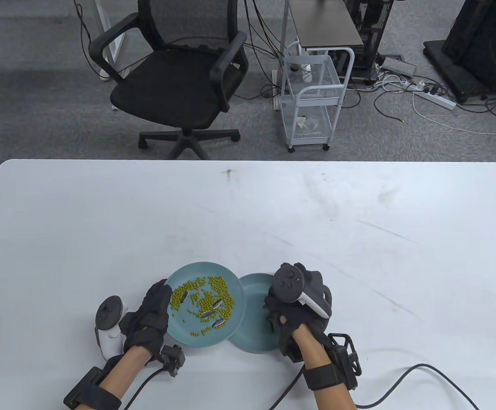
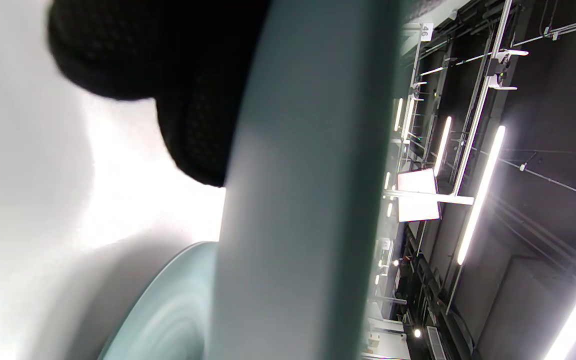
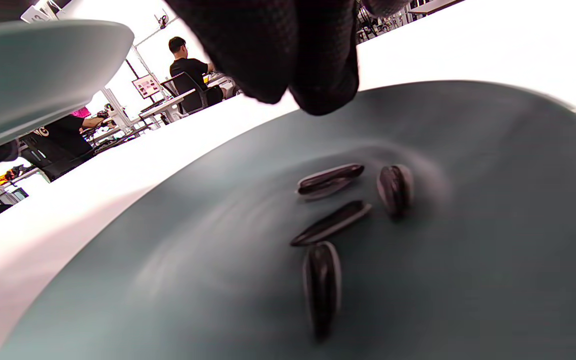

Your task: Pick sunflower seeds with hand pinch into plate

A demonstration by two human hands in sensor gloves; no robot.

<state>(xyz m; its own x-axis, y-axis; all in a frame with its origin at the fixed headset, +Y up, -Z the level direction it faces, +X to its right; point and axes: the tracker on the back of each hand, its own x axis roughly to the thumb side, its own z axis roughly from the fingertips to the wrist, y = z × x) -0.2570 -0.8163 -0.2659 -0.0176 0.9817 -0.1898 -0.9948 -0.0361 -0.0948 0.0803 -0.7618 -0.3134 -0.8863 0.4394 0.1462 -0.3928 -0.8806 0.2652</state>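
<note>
The person's left hand [image 1: 152, 314], in its black sensor glove, is gripping the near-left rim of a round teal plate heaped with small green beans [image 1: 205, 303] and tipping it up, so that its right edge is lying over the left edge of a second round teal plate [image 1: 254, 324] resting flat on the white table [image 1: 248, 213]. From the left wrist view I am seeing the gloved fingers [image 2: 188, 100] pressed against the underside of that tilted plate, clamped on its rim. The right hand [image 1: 290, 314] is hovering over the right side of the flat plate; its fingers [image 3: 313, 65] are hanging bunched together just above the plate's floor, and I cannot tell whether anything is pinched between them. In the right wrist view four black striped sunflower seeds [image 3: 333, 222] are already lying in the flat plate, close together. Among the beans in the tilted plate I am counting about four more striped sunflower seeds [image 1: 207, 309], spread through the heap. So the job looks to me roughly half done: about as many seeds are delivered as are waiting, and the remaining ones are sitting among beans, which will make clean pinches fiddly.
</note>
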